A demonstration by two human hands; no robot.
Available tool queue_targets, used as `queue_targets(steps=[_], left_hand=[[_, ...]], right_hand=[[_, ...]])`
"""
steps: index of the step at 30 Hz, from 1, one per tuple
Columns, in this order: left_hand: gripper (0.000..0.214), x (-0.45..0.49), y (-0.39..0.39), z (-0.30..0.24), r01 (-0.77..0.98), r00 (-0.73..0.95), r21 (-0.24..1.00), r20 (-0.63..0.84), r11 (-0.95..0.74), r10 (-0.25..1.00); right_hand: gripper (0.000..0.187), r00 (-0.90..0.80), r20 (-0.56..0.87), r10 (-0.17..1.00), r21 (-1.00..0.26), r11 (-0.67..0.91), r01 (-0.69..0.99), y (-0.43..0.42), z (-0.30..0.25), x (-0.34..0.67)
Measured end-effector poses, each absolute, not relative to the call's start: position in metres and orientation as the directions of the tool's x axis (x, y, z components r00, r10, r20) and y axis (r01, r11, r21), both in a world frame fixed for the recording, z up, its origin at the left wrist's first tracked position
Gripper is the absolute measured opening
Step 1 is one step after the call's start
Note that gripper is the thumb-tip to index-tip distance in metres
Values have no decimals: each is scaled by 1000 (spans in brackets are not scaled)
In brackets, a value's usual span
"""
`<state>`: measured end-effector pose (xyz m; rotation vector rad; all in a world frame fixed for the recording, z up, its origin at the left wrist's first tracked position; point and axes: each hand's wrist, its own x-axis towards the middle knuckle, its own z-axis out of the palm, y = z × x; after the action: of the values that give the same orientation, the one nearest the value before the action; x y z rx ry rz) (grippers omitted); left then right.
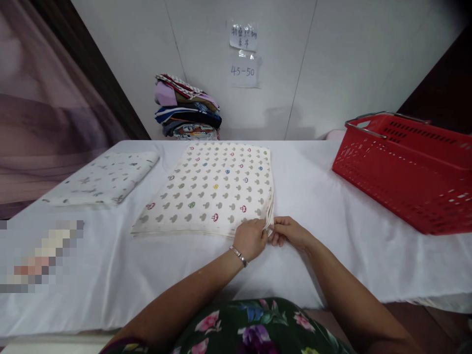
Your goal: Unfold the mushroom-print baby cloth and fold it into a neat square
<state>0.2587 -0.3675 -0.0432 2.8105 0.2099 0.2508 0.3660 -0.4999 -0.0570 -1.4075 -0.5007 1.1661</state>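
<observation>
A folded cream cloth with a mushroom print (214,189) lies flat in the middle of the white-covered table (306,196). My left hand (250,239), with a bracelet at the wrist, pinches the cloth's near right corner. My right hand (287,231) grips the same corner from the right, fingers closed on the layered edge. Both hands touch each other at that corner.
A second folded white cloth with a faint print (105,179) lies at the left. A red plastic basket (409,167) stands at the right. A stack of folded clothes (186,108) sits against the back wall under paper notes (243,54).
</observation>
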Motion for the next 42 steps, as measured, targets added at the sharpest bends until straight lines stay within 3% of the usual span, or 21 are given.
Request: queue_targets(steps=[4,7,11,18,26,42], left_hand=[[18,260,-364,-34,113,963,292,202,-950,177],[18,257,-365,-26,28,962,229,257,-973,89],[13,253,-371,-26,-58,974,135,224,-989,-26],[14,252,-371,-31,-57,972,173,234,-983,-15],[28,246,-369,-41,-105,974,270,221,-957,-45],[32,220,-310,-53,41,978,114,197,-993,63]], right_hand=[[27,427,-391,816,-902,-245,-357,-499,-55,366],[19,447,-403,799,-892,-234,-386,-498,-53,365],[9,479,-385,789,-892,-184,-414,-497,-51,363],[17,443,-321,837,-901,-126,-416,-501,-52,365],[26,510,-389,767,-912,-241,-333,-498,-50,363],[19,546,-456,703,-887,-310,-343,-500,-46,365]])
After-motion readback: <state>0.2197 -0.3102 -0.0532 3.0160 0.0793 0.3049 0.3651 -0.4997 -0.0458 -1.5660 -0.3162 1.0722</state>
